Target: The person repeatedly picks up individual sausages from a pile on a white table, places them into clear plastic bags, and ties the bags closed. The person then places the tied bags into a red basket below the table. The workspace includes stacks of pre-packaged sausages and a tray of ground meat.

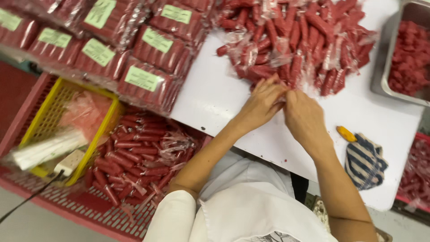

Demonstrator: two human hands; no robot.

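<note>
A heap of red sausages in clear wrap (295, 42) lies on the white table (215, 96), toward 12 o'clock from the person. Both hands meet at the heap's near edge. The left hand (262, 103) has its fingers curled and pinched on a bit of wrap or a sausage there; the right hand (304, 118) is closed beside it, touching the same spot, though what exactly each grips is too blurred to tell. At 4 o'clock from the hands lie a small yellow object (346, 133) and a striped cloth (365, 161). A metal tray of red pieces (405, 58) sits at 2 o'clock. Labelled sealed packs (148, 49) are stacked at 10 o'clock. At 8 o'clock, a red crate (89, 210) holds more wrapped sausages (134, 157) and a yellow basket (62, 121).
</note>
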